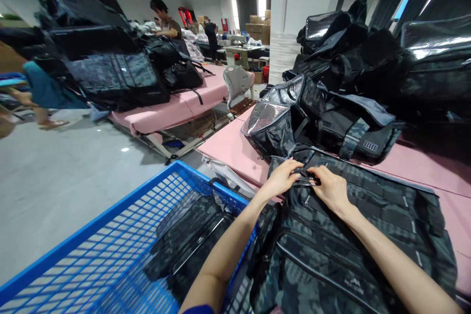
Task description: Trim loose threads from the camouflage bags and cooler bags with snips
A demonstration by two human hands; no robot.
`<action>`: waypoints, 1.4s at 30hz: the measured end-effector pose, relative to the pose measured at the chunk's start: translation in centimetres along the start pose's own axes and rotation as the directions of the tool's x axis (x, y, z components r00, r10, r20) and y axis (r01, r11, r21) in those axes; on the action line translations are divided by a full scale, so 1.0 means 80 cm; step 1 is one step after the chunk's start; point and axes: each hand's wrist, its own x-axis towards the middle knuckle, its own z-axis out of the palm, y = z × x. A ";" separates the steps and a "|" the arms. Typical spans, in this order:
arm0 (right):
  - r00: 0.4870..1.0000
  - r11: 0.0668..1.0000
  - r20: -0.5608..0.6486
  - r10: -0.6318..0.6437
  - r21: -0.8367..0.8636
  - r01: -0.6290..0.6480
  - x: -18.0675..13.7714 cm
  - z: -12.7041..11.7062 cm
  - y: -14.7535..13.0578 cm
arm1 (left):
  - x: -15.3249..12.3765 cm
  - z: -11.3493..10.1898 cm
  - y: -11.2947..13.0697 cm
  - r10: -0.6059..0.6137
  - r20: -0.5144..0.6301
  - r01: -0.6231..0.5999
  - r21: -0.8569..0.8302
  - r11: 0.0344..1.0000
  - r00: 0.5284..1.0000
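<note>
A dark camouflage backpack (353, 225) lies in front of me, partly on the pink table and over the basket's edge. My right hand (331, 187) is closed around a small shiny metal tool, apparently thread snips (306, 181), whose tips point left. Just left of it, my left hand (284, 176) bends its fingers against the bag's upper part, pinching fabric there. Whether a thread is between those fingers is too small to tell. Behind both hands sits a camouflage bag with a silver lining (270, 117), its lid open.
A blue plastic basket (121, 221) with camouflage bags (195, 240) inside stands at my left. Black bags (353, 54) are piled at the back right. Another pink table (172, 108) holds more bags (106, 68). A person (167, 22) works behind it; a chair (236, 86) stands between the tables.
</note>
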 end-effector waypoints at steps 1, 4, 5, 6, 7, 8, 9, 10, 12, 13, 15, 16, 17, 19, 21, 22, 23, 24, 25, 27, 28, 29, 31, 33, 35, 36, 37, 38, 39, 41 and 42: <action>1.000 0.999 0.001 -0.016 -0.038 0.016 0.000 0.003 -0.001 | 0.004 0.006 0.002 0.006 0.039 -0.005 -0.027 1.000 0.999; 0.999 0.998 0.007 0.038 0.047 -0.039 0.004 0.006 -0.001 | 0.014 0.015 0.002 -0.043 0.051 0.047 -0.085 0.995 0.998; 0.995 0.983 0.014 0.102 0.155 -0.103 0.005 0.006 -0.001 | 0.015 0.015 0.000 -0.053 0.057 0.060 -0.121 0.991 0.997; 0.984 0.946 0.030 0.175 0.272 -0.176 0.007 0.007 -0.001 | 0.016 0.015 -0.001 -0.064 0.072 0.075 -0.164 0.984 0.995; 0.968 0.894 0.053 0.245 0.374 -0.247 0.009 0.007 -0.001 | 0.017 0.014 -0.002 -0.078 0.092 0.096 -0.209 0.973 0.993; 0.950 0.839 0.078 0.304 0.451 -0.305 0.010 0.008 -0.002 | 0.017 0.014 -0.004 -0.090 0.118 0.117 -0.251 0.961 0.989; 0.934 0.794 0.100 0.344 0.500 -0.346 0.011 0.010 -0.002 | 0.017 0.013 -0.004 -0.100 0.149 0.140 -0.285 0.948 0.984; 0.923 0.765 0.118 0.366 0.527 -0.370 0.013 0.012 -0.002 | 0.017 0.012 -0.004 -0.108 0.181 0.161 -0.309 0.937 0.977; 0.912 0.725 0.145 0.384 0.565 -0.395 0.015 0.016 -0.001 | 0.018 0.009 -0.002 -0.106 0.235 0.181 -0.325 0.928 0.966; 0.907 0.706 0.156 0.391 0.582 -0.404 0.016 0.018 0.000 | 0.019 0.007 0.001 -0.093 0.254 0.174 -0.319 0.932 0.963; 0.903 0.684 0.172 0.394 0.601 -0.413 0.018 0.018 0.002 | 0.021 0.004 0.008 -0.075 0.254 0.142 -0.256 0.956 0.964; 0.904 0.681 0.175 0.390 0.605 -0.412 0.019 0.017 0.003 | 0.023 0.002 0.012 -0.079 0.235 0.128 -0.199 0.972 0.969; 0.907 0.684 0.177 0.381 0.606 -0.406 0.019 0.015 0.004 | 0.024 0.001 0.016 -0.090 0.210 0.120 -0.137 0.983 0.974; 0.917 0.698 0.181 0.355 0.602 -0.388 0.020 0.009 0.003 | 0.028 0.001 0.020 -0.113 0.169 0.121 -0.042 0.992 0.979; 0.937 0.737 0.167 0.307 0.582 -0.345 0.017 0.004 0.000 | 0.032 0.005 0.018 -0.126 0.176 0.138 -0.062 0.988 0.976; 0.951 0.770 0.152 0.270 0.559 -0.308 0.016 0.003 -0.002 | 0.033 0.007 0.014 -0.131 0.195 0.154 -0.109 0.982 0.972; 0.964 0.805 0.132 0.232 0.530 -0.266 0.014 0.002 -0.003 | 0.034 0.010 0.010 -0.141 0.207 0.176 -0.161 0.971 0.968; 0.973 0.834 0.111 0.202 0.501 -0.230 0.013 0.003 -0.004 | 0.034 0.012 0.006 -0.154 0.214 0.199 -0.211 0.957 0.965; 0.975 0.843 0.092 0.200 0.491 -0.219 0.014 0.004 -0.002 | 0.033 0.014 0.002 -0.167 0.218 0.221 -0.252 0.942 0.962; 0.953 0.796 0.052 0.298 0.537 -0.279 0.018 0.005 0.007 | 0.028 0.016 -0.003 -0.191 0.222 0.257 -0.325 0.910 0.956; 0.928 0.751 0.035 0.371 0.576 -0.322 0.022 0.006 0.014 | 0.026 0.015 -0.004 -0.201 0.227 0.275 -0.370 0.888 0.953; 0.900 0.707 0.021 0.434 0.611 -0.356 0.026 0.005 0.022 | 0.023 0.015 -0.004 -0.209 0.231 0.291 -0.424 0.858 0.950; 0.869 0.666 -0.002 0.494 0.644 -0.377 0.031 0.003 0.034 | 0.019 0.013 -0.003 -0.215 0.239 0.313 -0.533 0.786 0.947; 0.885 0.674 0.001 0.466 0.647 -0.356 0.031 0.002 0.037 | 0.017 0.012 -0.002 -0.206 0.257 0.322 -0.588 0.743 0.944; 0.913 0.695 0.021 0.406 0.642 -0.324 0.027 0.003 0.032 | 0.018 0.011 -0.002 -0.189 0.285 0.327 -0.583 0.744 0.940; 0.933 0.719 0.042 0.358 0.625 -0.304 0.024 0.005 0.029 | 0.018 0.012 -0.002 -0.187 0.296 0.331 -0.572 0.751 0.937; 0.950 0.746 0.077 0.301 0.602 -0.285 0.022 0.006 0.025 | 0.018 0.012 -0.003 -0.193 0.299 0.337 -0.567 0.751 0.935; 0.963 0.768 0.125 0.240 0.582 -0.267 0.020 0.008 0.024 | 0.018 0.012 -0.003 -0.204 0.298 0.346 -0.573 0.743 0.933; 0.967 0.782 0.178 0.183 0.570 -0.253 0.018 0.008 0.023 | 0.018 0.013 -0.003 -0.216 0.296 0.356 -0.586 0.728 0.930; 0.961 0.788 0.248 0.126 0.563 -0.249 0.014 0.005 0.025 | 0.016 0.015 -0.002 -0.231 0.281 0.360 -0.627 0.691 0.932; 0.961 0.793 0.239 0.142 0.553 -0.255 0.012 0.002 0.026 | 0.015 0.016 -0.001 -0.230 0.271 0.354 -0.648 0.674 0.935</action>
